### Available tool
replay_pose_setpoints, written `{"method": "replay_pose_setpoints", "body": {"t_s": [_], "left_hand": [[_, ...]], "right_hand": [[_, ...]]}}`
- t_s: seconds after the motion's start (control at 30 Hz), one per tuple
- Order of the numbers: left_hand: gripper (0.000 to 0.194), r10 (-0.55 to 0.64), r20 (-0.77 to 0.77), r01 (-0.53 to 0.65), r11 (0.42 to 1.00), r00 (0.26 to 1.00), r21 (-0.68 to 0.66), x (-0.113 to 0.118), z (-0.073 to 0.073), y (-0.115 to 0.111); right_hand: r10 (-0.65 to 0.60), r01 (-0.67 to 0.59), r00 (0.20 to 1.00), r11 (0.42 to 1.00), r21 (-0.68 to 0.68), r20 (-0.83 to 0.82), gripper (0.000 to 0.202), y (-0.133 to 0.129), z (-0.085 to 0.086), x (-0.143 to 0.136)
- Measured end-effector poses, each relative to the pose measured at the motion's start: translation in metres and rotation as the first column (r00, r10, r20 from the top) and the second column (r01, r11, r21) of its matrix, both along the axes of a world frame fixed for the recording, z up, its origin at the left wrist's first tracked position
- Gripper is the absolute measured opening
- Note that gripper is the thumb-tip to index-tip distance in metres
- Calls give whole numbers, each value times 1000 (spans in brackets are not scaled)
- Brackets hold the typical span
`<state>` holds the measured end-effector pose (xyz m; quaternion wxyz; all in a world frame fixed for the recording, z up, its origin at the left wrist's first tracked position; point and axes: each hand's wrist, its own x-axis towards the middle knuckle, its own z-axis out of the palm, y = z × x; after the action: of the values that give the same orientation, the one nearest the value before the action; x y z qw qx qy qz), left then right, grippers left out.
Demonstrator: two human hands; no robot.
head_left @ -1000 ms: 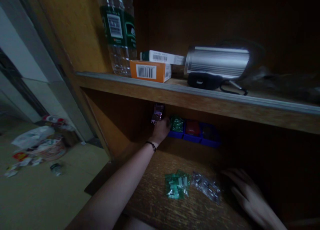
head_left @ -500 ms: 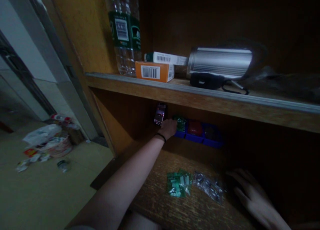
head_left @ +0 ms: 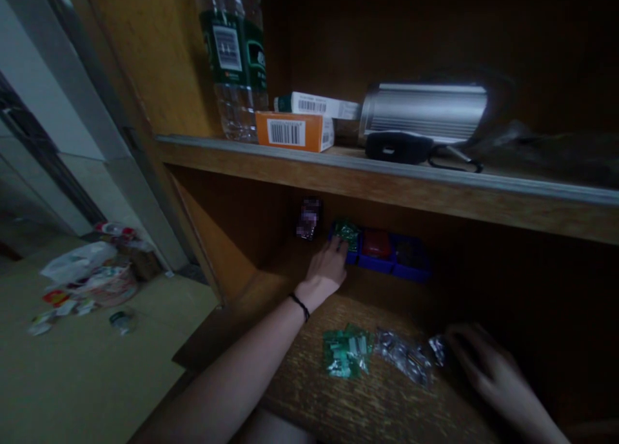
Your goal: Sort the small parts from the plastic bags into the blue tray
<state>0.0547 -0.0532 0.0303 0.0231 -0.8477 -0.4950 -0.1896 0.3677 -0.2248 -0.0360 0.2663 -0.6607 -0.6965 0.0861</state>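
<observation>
My left hand (head_left: 327, 265) reaches into the lower shelf, its fingers stretched out and slightly apart over the green packets (head_left: 346, 232) in the left section of a row of blue bins (head_left: 377, 263). Whether the fingertips grip a packet does not show. On the wood in front lie flat green plastic packets (head_left: 345, 352) and a heap of clear packets (head_left: 403, 356) with small dark pieces inside. At the right, in shadow, the bent fingers of my right hand (head_left: 486, 365) are at a small clear packet (head_left: 438, 350) and appear to pinch it.
Red packets (head_left: 376, 243) and dark contents (head_left: 410, 253) fill the other bins. A phone (head_left: 308, 218) leans at the back. The shelf board (head_left: 338, 173) overhead carries a bottle (head_left: 236, 57), an orange box (head_left: 289, 132) and a silver cylinder (head_left: 430, 112). Rubbish (head_left: 91, 276) lies on the floor.
My left hand has turned from beside the bins, near the phone, to over the green packets, fingers now extended. A clear packet now shows at my right fingertips, apart from the heap.
</observation>
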Motion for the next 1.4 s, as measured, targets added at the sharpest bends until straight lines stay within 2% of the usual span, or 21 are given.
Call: {"method": "replay_pose_setpoints", "body": {"t_s": [0.1,0.17,0.27,0.37,0.47,0.57,0.67,0.73,0.83,1.0,1.1,1.17,1.3,1.33,1.4], "left_hand": [[41,-226,100,229,973,969,-28,2,-7,-13],[36,-348,159,357,933,924,-36,3,-11,-20],[32,-482,165,498,864,860,-70,6,-18,-26],[32,-555,128,567,817,822,-101,8,-23,-28],[31,-579,116,590,800,807,-112,8,-24,-28],[31,-586,113,597,792,802,-128,7,-21,-28],[31,-590,111,601,786,800,-149,4,-18,-29],[31,-588,118,600,785,800,-157,1,-18,-28],[31,-569,137,585,794,811,-163,-2,-22,-25],[28,-567,143,585,780,811,-222,-6,-24,-17],[23,-578,144,593,751,803,-291,-8,-13,-13],[20,-566,163,580,717,808,-386,-11,-2,-13],[20,-575,174,557,601,799,-574,-18,18,-27],[22,-589,162,559,591,792,-582,-20,20,-33],[28,-597,120,551,621,793,-557,-25,19,-47]], "right_hand": [[-164,167,980,986,21,-114,34,2,2,-3],[-210,220,962,975,42,-176,35,4,8,-5],[-180,194,953,980,36,-242,33,9,22,-11],[-151,145,948,989,-39,-279,30,18,40,-13],[-139,125,939,990,-65,-316,30,31,56,-14],[-152,156,916,988,-20,-370,32,51,67,-15],[-89,98,902,995,0,-422,48,68,71,-18],[-47,52,921,999,1,-387,53,72,70,-21],[-28,29,970,1000,-2,-243,44,61,63,-22],[-42,43,999,993,-106,11,44,20,50,-15],[0,19,992,989,-150,125,44,-1,45,-9],[29,-3,986,987,-160,164,43,-11,42,-9],[80,-53,977,989,-140,197,40,-20,38,-18],[90,-65,975,990,-128,205,39,-22,36,-22],[99,-79,969,992,-95,225,38,-23,33,-28]]}}
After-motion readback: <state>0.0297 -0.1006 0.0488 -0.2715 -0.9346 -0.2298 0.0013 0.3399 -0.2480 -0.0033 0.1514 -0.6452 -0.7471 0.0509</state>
